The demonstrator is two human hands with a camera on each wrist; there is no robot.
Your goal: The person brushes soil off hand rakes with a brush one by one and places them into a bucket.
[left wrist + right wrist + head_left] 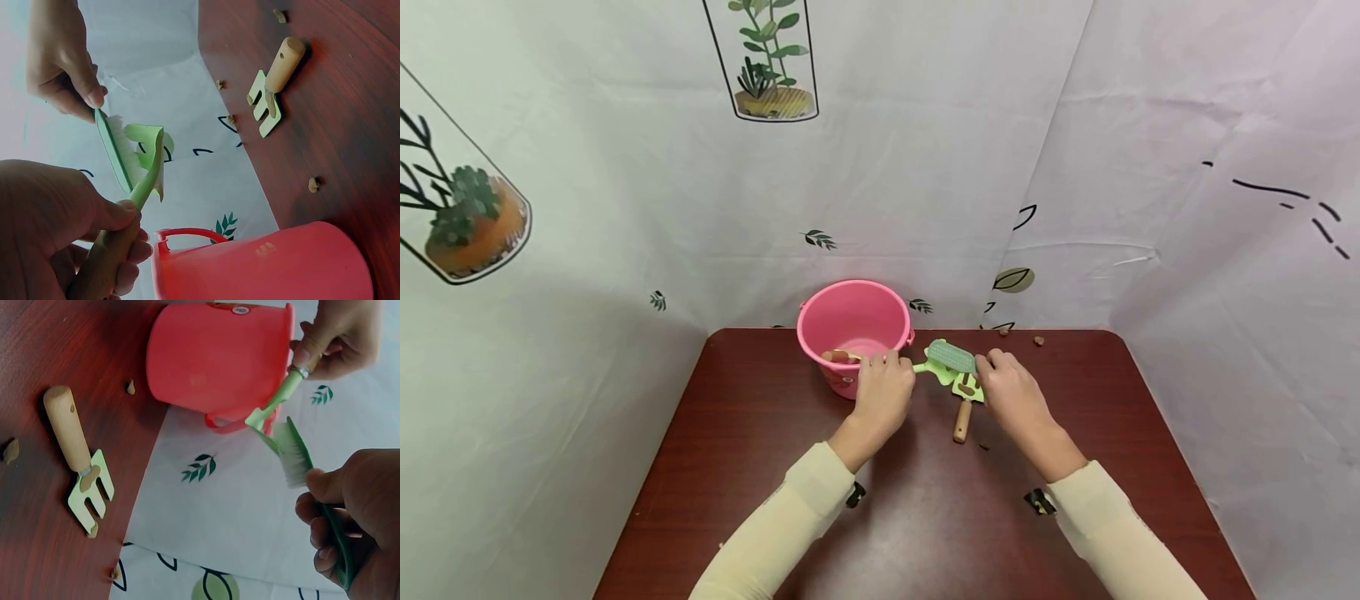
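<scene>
My left hand (883,390) grips the wooden handle of a small garden trowel (147,181) with a light green blade, above the bucket's near right rim. My right hand (1013,392) holds the dark green handle of a scrub brush (301,445) with white bristles. In both wrist views the bristles (289,453) meet the trowel's blade, which is raised off the table. Just below the blade lies a green hand fork (67,431) with a wooden handle. A pink bucket (854,293) stands upright beside the left hand.
Small brown clumps lie scattered on the dark red table (737,433), one clump (130,387) near the bucket and another clump (1038,341) towards the back edge. Brown bits also rest on the fork. White printed sheets (925,167) hang behind the table and along its sides.
</scene>
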